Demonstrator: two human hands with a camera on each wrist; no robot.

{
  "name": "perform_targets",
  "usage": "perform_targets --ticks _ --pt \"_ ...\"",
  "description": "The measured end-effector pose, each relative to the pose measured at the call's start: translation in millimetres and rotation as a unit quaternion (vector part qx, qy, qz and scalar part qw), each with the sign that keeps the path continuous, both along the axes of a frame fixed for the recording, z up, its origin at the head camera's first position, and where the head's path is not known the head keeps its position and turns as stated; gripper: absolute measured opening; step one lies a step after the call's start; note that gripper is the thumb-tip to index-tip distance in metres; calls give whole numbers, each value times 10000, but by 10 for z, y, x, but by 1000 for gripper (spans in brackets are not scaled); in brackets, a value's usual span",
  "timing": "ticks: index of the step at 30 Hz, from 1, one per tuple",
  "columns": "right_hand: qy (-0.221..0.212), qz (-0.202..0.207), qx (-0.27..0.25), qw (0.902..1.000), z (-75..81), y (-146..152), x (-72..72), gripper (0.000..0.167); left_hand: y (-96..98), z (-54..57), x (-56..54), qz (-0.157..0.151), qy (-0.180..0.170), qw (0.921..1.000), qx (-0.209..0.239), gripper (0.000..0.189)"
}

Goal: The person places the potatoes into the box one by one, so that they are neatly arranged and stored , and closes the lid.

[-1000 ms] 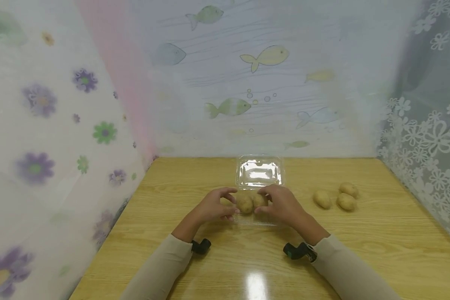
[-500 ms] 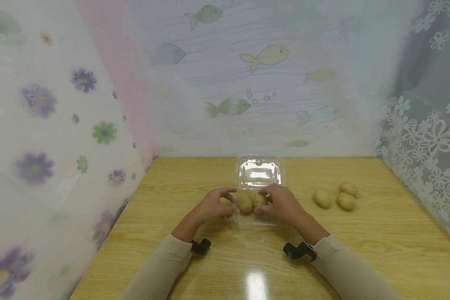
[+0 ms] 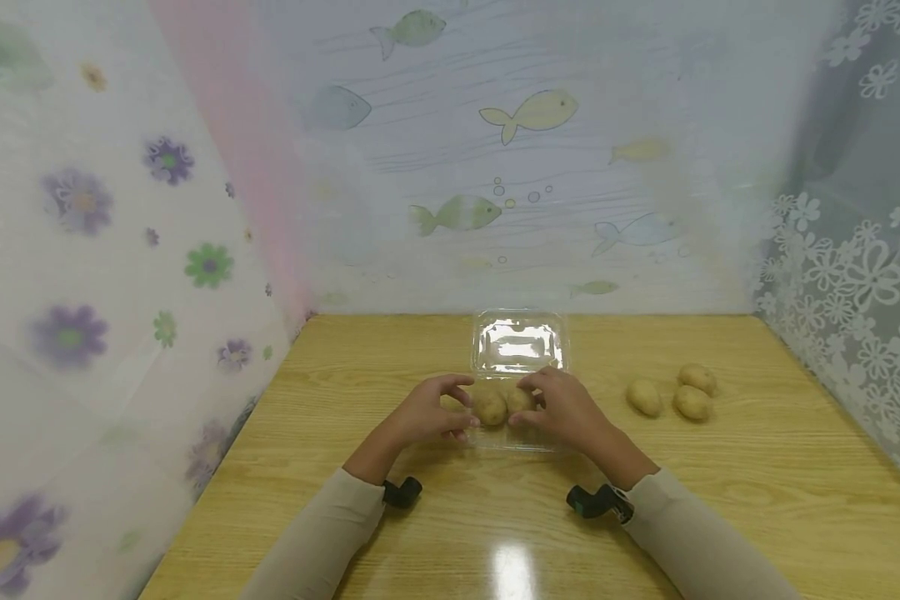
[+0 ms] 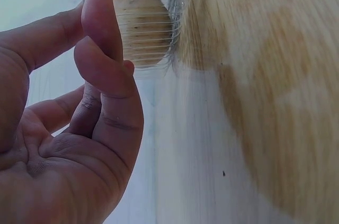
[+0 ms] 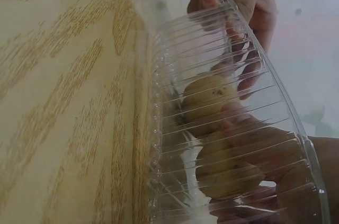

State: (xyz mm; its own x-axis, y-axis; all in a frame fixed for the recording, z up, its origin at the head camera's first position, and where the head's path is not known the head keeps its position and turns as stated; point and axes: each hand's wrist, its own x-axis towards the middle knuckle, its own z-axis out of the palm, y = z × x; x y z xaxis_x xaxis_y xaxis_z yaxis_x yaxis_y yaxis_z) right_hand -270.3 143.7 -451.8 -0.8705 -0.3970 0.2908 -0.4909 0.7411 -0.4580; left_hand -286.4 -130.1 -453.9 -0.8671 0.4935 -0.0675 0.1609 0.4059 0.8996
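A clear plastic clamshell box (image 3: 495,439) lies unfolded, with ribbed walls. Inside it a potato (image 3: 491,409) sits toward the left, also visible through the wall in the left wrist view as a pale potato (image 4: 145,30). My left hand (image 3: 427,410) holds the box's left rim with bent fingers. From the right, my right hand (image 3: 566,408) reaches into the box, thumb and fingers around a second potato (image 3: 521,401) beside the first. Through the ribs in the right wrist view, my right thumb (image 5: 243,126) lies against this potato (image 5: 220,166).
Three loose potatoes (image 3: 693,403) lie on the wooden table (image 3: 390,350) to the right of the box. The box's shiny lid (image 3: 520,343) lies folded back behind it. Patterned curtains (image 3: 450,167) hang at the back and both sides.
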Motion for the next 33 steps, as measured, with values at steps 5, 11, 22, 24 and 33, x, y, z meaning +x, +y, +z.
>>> perform_targets --ticks 5,11,22,24,33 --pt "9 -23 17 10000 -7 1 -5 57 7 0 -2 23 -27 10000 -12 73" --pt "96 -48 144 9998 -23 1 -25 55 13 3 0 48 -5 10000 -41 72" --pt "128 -100 303 9994 -37 -4 -25 54 16 3 7 59 -4 9999 -86 72" --pt "155 -110 317 9993 -43 -3 -31 55 17 4 7 57 -3 9999 -97 72" --pt "175 -121 370 9991 -32 -15 -18 55 15 12 9 60 -1 9999 -152 73"
